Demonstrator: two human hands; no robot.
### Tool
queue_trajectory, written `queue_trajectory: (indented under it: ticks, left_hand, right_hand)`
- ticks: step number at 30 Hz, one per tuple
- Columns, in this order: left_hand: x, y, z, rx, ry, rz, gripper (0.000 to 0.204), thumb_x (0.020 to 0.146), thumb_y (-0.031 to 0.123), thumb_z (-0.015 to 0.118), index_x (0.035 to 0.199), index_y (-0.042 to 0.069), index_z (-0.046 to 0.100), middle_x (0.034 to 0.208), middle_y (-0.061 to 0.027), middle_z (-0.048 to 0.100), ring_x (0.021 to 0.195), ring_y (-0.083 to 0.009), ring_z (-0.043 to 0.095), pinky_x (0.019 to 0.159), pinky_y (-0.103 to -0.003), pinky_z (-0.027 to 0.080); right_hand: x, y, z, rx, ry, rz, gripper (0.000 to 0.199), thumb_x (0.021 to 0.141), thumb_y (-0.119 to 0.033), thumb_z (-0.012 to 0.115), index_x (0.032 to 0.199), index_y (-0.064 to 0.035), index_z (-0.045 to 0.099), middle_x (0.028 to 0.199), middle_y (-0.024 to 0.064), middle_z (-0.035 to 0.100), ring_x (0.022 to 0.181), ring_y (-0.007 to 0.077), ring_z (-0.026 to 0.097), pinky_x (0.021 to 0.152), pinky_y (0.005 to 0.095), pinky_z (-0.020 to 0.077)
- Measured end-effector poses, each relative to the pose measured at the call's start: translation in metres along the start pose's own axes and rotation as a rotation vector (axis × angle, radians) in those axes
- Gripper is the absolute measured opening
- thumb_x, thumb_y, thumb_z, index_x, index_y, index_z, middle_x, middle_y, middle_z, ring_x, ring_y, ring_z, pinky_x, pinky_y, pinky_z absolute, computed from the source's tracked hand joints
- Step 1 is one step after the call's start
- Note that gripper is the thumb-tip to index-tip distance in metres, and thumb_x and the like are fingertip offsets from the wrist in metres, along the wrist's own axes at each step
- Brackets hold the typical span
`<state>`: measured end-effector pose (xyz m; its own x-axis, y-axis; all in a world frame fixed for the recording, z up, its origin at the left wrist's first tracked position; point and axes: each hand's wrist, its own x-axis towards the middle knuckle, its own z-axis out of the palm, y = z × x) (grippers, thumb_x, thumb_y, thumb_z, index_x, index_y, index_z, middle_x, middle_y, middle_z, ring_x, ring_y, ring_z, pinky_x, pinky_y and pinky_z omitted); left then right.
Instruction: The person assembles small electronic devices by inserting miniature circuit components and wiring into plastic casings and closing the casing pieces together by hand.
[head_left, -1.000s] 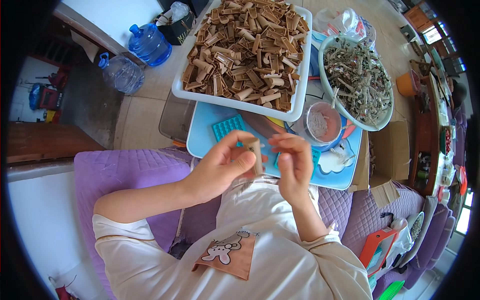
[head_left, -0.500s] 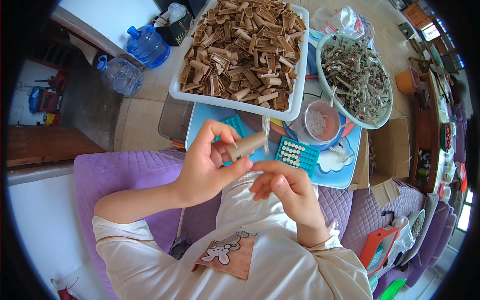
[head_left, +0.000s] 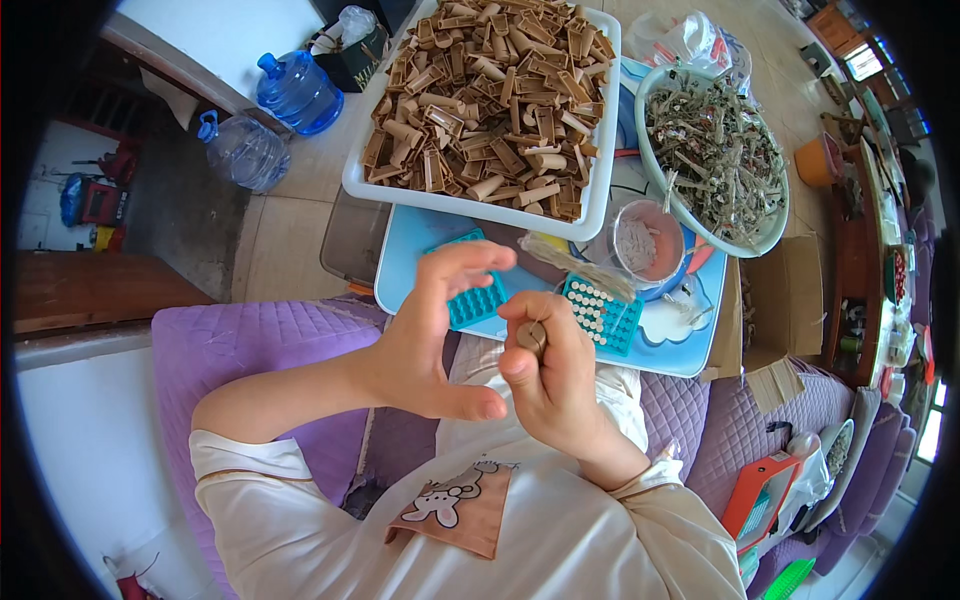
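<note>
Head view: the right hand (head_left: pixel 562 385) has its fingers curled around a brown tube (head_left: pixel 533 339), one end showing between thumb and forefinger, in front of the blue tabletop (head_left: pixel 402 265). Beside it, the left hand (head_left: pixel 418 335) is spread wide, holding nothing visible. The tube looks light and fairly stiff, probably smooth (its material is hard to tell), so a gentle grip around its middle should suit. Blurred pale strands (head_left: pixel 577 263) show beyond; whether they join the tube is unclear.
</note>
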<state>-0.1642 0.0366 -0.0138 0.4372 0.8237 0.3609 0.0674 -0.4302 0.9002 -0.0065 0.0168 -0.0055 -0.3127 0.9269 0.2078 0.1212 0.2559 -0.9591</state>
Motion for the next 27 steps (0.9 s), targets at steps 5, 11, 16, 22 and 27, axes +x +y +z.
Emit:
queue_trajectory:
  ticks: [5, 11, 16, 22, 27]
  left_hand:
    - [0.003, 0.003, -0.006, -0.097, -0.278, -0.178, 0.096, 0.05, 0.049, 0.077, 0.121, 0.002, 0.032, 0.117, -0.0145, 0.042, 0.109, -0.0213, 0.043, 0.09, -0.034, 0.035]
    - [0.001, 0.017, -0.001, -0.257, -0.303, -0.287, 0.079, 0.054, 0.04, 0.078, 0.112, 0.001, 0.041, 0.106, -0.0145, 0.05, 0.103, -0.0227, 0.049, 0.088, -0.034, 0.039]
    - [-0.008, 0.009, 0.012, -0.108, -0.17, -0.086, 0.046, 0.064, 0.028, 0.068, 0.098, 0.005, 0.047, 0.091, -0.0096, 0.057, 0.077, -0.0207, 0.058, 0.068, -0.028, 0.047]
    - [0.006, 0.023, 0.004, -0.025, -0.275, -0.312, 0.054, 0.064, 0.033, 0.07, 0.103, 0.004, 0.047, 0.094, -0.01, 0.057, 0.084, -0.0246, 0.057, 0.073, -0.031, 0.046]
    - [0.002, 0.009, 0.007, 0.142, -0.222, -0.226, 0.043, 0.073, 0.024, 0.063, 0.106, 0.003, 0.047, 0.096, -0.0124, 0.055, 0.092, -0.0253, 0.054, 0.078, -0.034, 0.043]
  right_hand:
    - [-0.006, 0.009, 0.006, -0.05, 0.049, -0.179, 0.031, 0.081, -0.031, 0.054, 0.084, -0.0011, 0.046, 0.067, 0.0086, 0.049, 0.052, 0.0221, 0.049, 0.045, 0.0295, 0.0403]
    - [-0.005, 0.016, 0.021, -0.076, 0.004, -0.322, 0.032, 0.082, -0.032, 0.051, 0.076, -0.0013, 0.048, 0.062, 0.0094, 0.05, 0.052, 0.0249, 0.051, 0.046, 0.0321, 0.0413]
    - [-0.001, 0.011, 0.025, -0.051, 0.051, -0.362, 0.027, 0.08, -0.031, 0.052, 0.077, -0.0045, 0.051, 0.067, 0.0101, 0.052, 0.057, 0.0281, 0.051, 0.049, 0.0351, 0.0416]
    - [-0.007, 0.032, 0.015, -0.07, -0.011, -0.292, 0.032, 0.082, -0.034, 0.051, 0.076, -0.0029, 0.05, 0.062, 0.0091, 0.05, 0.054, 0.0256, 0.051, 0.049, 0.0331, 0.0416]
    - [-0.021, 0.083, -0.072, -0.107, 0.395, -0.121, 0.038, 0.084, -0.039, 0.048, 0.088, -0.0014, 0.05, 0.067, 0.0029, 0.05, 0.052, 0.0116, 0.048, 0.046, 0.0245, 0.0388]
